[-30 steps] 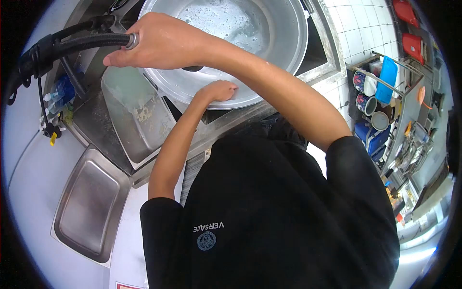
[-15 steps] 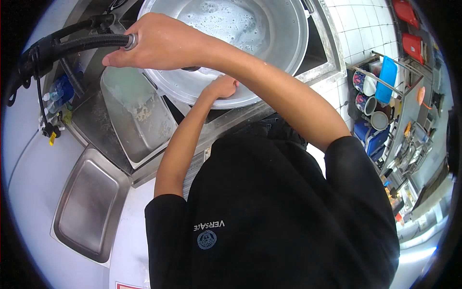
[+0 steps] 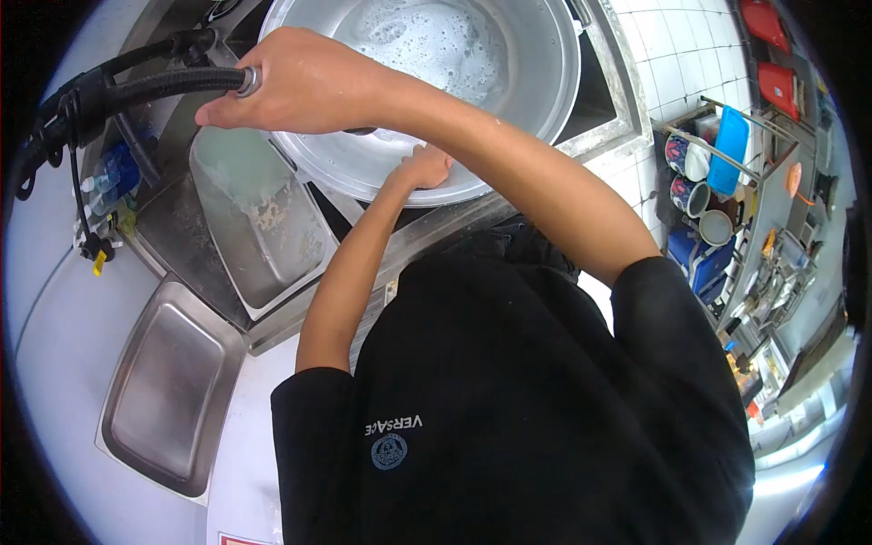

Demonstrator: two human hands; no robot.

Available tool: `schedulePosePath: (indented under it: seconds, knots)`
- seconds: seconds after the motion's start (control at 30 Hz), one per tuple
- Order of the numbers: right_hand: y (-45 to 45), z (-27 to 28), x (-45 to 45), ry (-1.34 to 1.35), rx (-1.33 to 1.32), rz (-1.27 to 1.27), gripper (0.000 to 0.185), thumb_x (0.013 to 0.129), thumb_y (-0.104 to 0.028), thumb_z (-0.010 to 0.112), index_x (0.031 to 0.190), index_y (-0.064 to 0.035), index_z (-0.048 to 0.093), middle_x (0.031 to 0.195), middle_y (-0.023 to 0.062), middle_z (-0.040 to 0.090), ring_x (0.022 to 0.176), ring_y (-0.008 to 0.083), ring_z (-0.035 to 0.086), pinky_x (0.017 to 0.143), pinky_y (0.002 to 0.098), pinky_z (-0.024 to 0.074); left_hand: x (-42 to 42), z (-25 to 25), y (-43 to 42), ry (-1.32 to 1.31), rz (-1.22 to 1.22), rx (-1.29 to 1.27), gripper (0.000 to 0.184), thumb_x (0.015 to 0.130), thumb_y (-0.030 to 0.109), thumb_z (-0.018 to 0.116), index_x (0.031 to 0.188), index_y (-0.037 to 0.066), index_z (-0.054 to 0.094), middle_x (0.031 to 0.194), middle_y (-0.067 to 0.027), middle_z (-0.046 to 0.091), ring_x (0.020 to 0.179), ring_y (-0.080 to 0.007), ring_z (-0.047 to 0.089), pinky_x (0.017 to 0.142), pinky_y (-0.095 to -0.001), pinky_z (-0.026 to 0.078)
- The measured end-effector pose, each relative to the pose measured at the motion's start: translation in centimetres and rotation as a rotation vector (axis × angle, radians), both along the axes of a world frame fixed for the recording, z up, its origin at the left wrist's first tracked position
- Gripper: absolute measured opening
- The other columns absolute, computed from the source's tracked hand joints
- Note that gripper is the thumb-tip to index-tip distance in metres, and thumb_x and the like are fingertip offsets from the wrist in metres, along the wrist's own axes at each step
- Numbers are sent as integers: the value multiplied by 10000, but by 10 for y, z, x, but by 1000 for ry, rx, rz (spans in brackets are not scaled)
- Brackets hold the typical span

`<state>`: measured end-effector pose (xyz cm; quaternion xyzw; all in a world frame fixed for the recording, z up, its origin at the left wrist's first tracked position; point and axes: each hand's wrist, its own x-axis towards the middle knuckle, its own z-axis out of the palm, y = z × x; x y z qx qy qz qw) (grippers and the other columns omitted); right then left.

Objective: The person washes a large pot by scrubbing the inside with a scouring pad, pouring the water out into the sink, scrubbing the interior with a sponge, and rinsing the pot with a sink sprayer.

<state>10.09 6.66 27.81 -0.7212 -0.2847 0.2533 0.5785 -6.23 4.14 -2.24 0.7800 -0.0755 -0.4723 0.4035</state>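
Note:
A large round metal pot (image 3: 531, 100) stands in the sink, with foamy water (image 3: 436, 45) at its bottom. My right hand (image 3: 304, 82) reaches across the pot and is wrapped round the end of a black spray hose (image 3: 177, 84). The dark tip of the sprayer (image 3: 361, 131) shows just below the wrist. Inside the pot, at the near wall, my left hand (image 3: 429, 168) is closed with its fingers curled; whatever it may hold is hidden.
Left of the pot, a metal tray (image 3: 263, 227) with cloudy water and residue leans in the sink. Another metal tray (image 3: 173, 386) lies at the lower left. On the right are a rack (image 3: 758, 173) with pots, a blue tray (image 3: 732, 145) and red items (image 3: 777, 89).
My left hand has shifted slightly right and upward along the pot's inner wall, and the foam pattern has changed. My right hand stays nearly still on the hose.

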Motion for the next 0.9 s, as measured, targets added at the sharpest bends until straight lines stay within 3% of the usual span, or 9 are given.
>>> schedulePosePath:
  seconds: [0.2,0.4,0.7,0.73,0.8,0.9]
  knots:
    - [1,-4,0,-13,2,8,576,810,-514,682,620,26,612,482,102,481,455,198,442,488,339,379,-2,-10,2,25,45,-79,642,914,326,634,1446,73,377,1548,-125,277,1432,-268,239,1179,-408,187]
    - [3,-7,0,-69,-15,-15,548,815,-507,680,657,16,642,493,99,489,461,193,447,492,330,377,6,21,6,-47,122,-139,598,907,292,645,1413,65,422,1513,-134,347,1403,-273,301,1153,-406,237]
    - [0,0,0,23,20,4,578,814,-515,680,628,30,630,480,104,462,455,179,426,485,332,375,-13,-31,8,-140,66,-112,532,916,272,630,1375,58,466,1476,-149,400,1374,-278,348,1133,-411,264]
    - [-1,1,0,48,48,10,592,813,-515,681,605,36,617,471,105,448,447,178,414,475,334,370,-16,-32,7,-228,111,-143,355,866,181,565,1191,39,547,1270,-178,528,1188,-318,484,1005,-422,363]
    - [-2,1,0,21,7,-7,609,811,-515,683,582,43,601,460,102,425,437,177,396,462,333,361,-20,-33,7,-316,157,-173,239,816,90,501,1007,20,628,1065,-207,655,1002,-358,619,876,-433,463]
    - [-13,9,2,-11,-57,-31,631,810,-512,684,553,54,577,442,94,387,423,171,367,440,329,347,-18,16,14,-166,-38,-67,338,914,278,447,1068,35,625,1148,-226,626,1086,-373,592,929,-449,442]
